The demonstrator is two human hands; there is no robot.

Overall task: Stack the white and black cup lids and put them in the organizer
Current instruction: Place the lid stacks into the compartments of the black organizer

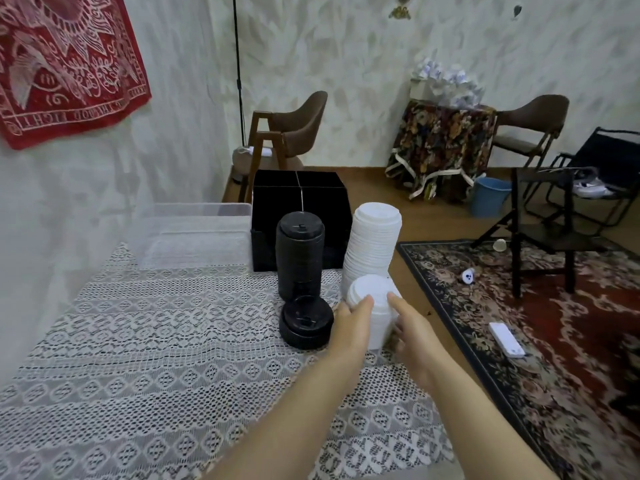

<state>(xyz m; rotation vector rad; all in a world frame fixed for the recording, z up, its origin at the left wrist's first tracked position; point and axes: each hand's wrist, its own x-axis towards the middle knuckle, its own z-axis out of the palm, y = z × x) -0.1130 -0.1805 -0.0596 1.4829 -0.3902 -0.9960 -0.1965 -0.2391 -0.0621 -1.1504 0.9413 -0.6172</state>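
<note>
A short stack of white lids point(375, 311) stands near the table's right edge, held between both hands. My left hand point(351, 327) grips its left side and my right hand point(410, 330) grips its right side. Behind it rises a tall stack of white lids point(372, 244). A tall stack of black lids point(299, 254) stands to the left, with a short stack of black lids point(306, 322) in front of it. The black organizer point(299, 202) with divided compartments sits at the back of the table.
A lace cloth point(156, 341) covers the table. A clear plastic bin point(197, 233) sits left of the organizer. The table's right edge drops to a patterned rug point(554, 341). Chairs and a blue bucket point(490, 195) stand beyond.
</note>
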